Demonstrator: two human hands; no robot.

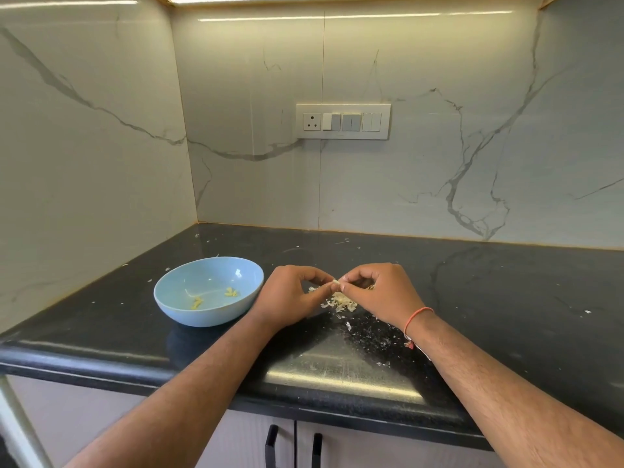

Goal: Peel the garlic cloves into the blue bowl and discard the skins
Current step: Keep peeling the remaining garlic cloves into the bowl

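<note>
Just below the middle of the frame, the left hand [290, 295] and right hand [378, 292] meet fingertip to fingertip, both pinching one small garlic clove [336, 283] above a pile of papery skins [341, 304] on the black counter [506, 298]. The clove's long axis is too small to tell. The blue bowl [175, 298], holding a few peeled pieces, sits just left of the left hand, the nearer one for the drop. The counter lies open to the right; its front edge runs below the forearms.

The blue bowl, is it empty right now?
No, the blue bowl holds a few small yellowish garlic pieces on its bottom.
</note>
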